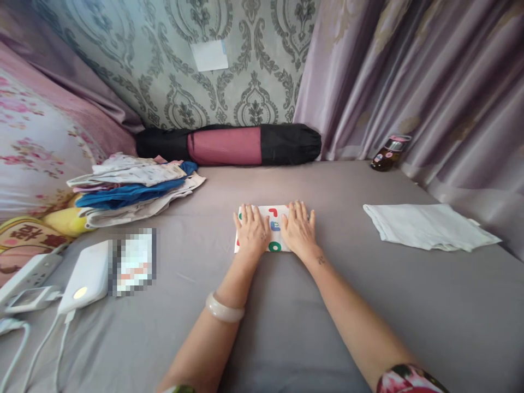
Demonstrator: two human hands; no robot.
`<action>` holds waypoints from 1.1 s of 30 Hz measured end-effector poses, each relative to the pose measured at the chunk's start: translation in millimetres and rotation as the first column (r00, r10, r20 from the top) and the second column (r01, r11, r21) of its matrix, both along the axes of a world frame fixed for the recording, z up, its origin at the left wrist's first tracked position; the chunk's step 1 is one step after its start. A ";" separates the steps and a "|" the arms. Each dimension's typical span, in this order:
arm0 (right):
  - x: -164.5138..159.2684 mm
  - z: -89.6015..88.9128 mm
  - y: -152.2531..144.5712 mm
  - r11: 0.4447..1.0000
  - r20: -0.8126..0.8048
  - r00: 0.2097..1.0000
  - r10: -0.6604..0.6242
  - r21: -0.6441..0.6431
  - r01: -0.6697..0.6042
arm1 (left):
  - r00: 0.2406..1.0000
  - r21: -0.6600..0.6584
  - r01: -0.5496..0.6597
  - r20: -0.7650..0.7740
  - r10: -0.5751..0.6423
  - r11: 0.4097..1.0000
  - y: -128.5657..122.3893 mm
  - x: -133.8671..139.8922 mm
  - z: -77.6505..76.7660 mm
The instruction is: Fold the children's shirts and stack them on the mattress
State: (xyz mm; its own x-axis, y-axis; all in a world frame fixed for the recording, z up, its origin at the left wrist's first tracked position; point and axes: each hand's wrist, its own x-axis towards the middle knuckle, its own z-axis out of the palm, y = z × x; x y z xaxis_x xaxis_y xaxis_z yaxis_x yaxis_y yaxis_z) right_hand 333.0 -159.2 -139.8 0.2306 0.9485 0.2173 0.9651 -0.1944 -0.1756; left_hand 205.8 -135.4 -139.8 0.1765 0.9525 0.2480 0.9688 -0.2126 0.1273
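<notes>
Both the left hand point(252, 232) and the right hand point(302, 226) rest palm down on a small folded cloth point(275, 232). It lies flat on the gray sheet point(327, 327), in the middle of the scene. The fingers point(247, 214) are loose and stretched out, and they do not grip anything. A strip of the cloth shows between the two thumbs.

I think the step in hand is pressing the folded cloth flat and smooth. The next move seems to call for light, flat hands that do not drag the edges or wrinkle the fold.

The folded cloth is a neat block with straight sides. It is white, with bold red, blue and green shapes like letters, and it looks thin and soft. The gray sheet under it looks smooth, with a few soft creases.

Far to the left sits a pile of clothes point(135, 188), floppy and uneven, in white and blue. To the right lies a pale cloth point(426, 226), flat and plain, with a wavy near edge. A smooth, hard, shiny bracelet point(224, 310) goes around the left arm.
</notes>
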 end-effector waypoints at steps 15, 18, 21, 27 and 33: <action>-9.5 -9.0 -4.3 0.997 -0.043 0.999 0.032 -0.069 -0.035 | 0.997 -0.093 0.076 0.023 -0.075 0.993 -12.7 13.6 -4.8; -4.4 -2.7 -3.3 0.989 -0.056 0.997 0.054 -0.132 -0.061 | 0.998 -0.068 0.057 0.036 -0.055 0.996 -20.8 7.2 -3.4; 7.2 3.8 -0.7 0.984 -0.047 0.996 0.078 -0.156 -0.084 | 0.999 -0.064 0.039 0.037 -0.037 0.997 -29.9 -3.8 -3.0; 24.7 -3.9 3.2 0.979 -0.024 0.997 0.079 -0.187 -0.082 | 0.998 -0.106 0.003 0.060 0.004 0.994 -33.1 -17.8 -6.4; 27.4 -15.3 4.6 0.979 -0.002 0.998 0.066 -0.192 -0.065 | 0.995 -0.148 0.010 0.098 0.004 0.989 -30.7 -17.9 -4.3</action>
